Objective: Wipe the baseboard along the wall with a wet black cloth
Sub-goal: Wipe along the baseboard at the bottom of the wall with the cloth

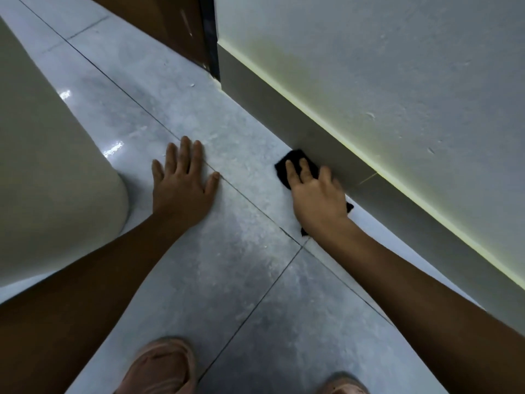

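Here, the fingers (305, 170) of the right hand (316, 199) are lying slightly spread and flat on the black cloth (295, 160), pressing it where the grey baseboard (284, 120) is meeting the floor; the little-finger side seems to be touching the baseboard, though the hand is hiding that edge. Corners of the cloth are sticking out beyond the fingertips and below the wrist. Away from the baseboard, the left hand (183, 183) is resting palm down on the grey tiled floor (227, 280), fingers spread and holding nothing. Above the baseboard, the pale wall (383, 66) is rising. At the baseboard's far end, a dark brown door (170, 21) is standing. Nearest the camera, two pinkish shoes (162, 368) are showing.
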Available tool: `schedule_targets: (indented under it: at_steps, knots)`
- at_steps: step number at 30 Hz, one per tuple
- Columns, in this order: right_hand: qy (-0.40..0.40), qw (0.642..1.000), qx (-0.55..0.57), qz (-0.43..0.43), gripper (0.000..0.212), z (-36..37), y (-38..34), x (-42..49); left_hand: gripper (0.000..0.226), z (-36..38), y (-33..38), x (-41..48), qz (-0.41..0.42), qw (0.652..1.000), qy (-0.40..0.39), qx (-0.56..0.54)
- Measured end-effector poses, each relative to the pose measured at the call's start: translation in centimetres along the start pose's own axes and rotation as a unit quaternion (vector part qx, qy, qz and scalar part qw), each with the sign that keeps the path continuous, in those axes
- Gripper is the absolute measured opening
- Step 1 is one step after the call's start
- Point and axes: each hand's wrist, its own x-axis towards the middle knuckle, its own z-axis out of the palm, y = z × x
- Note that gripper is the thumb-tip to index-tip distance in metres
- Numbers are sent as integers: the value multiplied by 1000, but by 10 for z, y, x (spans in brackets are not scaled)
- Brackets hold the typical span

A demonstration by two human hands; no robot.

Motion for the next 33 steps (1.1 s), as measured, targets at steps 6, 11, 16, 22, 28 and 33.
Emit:
schedule_targets:
  at_steps: [6,11,16,22,28,33]
  knots:
    - [2,996,7,-84,62,-37,-40,72,69,4,0,1,1,1000,8,12]
    - [21,996,-14,-86,59,-34,-40,62,72,1,-9,10,0,1000,-5,7]
    - [-46,999,-3,-21,73,-23,-18,25,66,-3,-20,17,-43,999,8,-13]
    - [-34,996,-53,-59,75,-41,-44,61,70,-1,-20,17,-53,998,23,-1]
    - [-53,991,-27,-117,65,-92,-89,127,71,0,-22,17,-55,998,21,6]
    - [-42,992,-2,-116,69,-95,-107,148,72,0,-19,19,-53,998,23,14]
